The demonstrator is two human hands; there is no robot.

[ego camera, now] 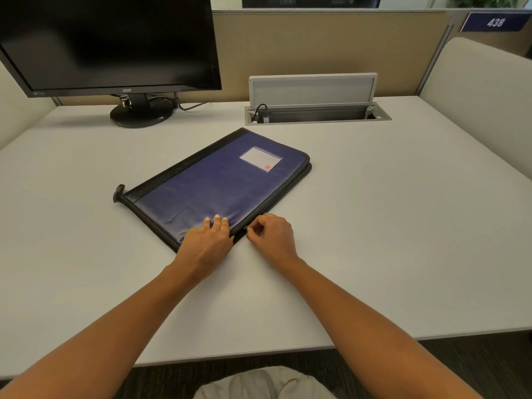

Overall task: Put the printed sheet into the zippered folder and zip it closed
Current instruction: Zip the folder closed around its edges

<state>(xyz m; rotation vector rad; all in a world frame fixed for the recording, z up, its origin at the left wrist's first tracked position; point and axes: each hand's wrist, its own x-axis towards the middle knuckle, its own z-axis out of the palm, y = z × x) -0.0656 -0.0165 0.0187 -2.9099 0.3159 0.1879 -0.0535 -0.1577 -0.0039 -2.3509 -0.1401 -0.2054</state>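
The blue fabric zippered folder (pixel 213 182) with black trim lies flat and slanted across the middle of the frame on the pale grey desk (pixel 388 226). Its cover is down and its near corner is right under your hands. Your left hand (pixel 205 243) rests palm-down on that corner, fingers straight, pressing the blue cover just left of the black zipper edge (pixel 276 194). Your right hand (pixel 272 237) sits just right of it at the folder's lower right side, fingers curled, thumb and forefinger pinched on the zipper edge. The pull itself is too small to make out. The hands are near each other but not touching. Both forearms reach in from the bottom of the frame.
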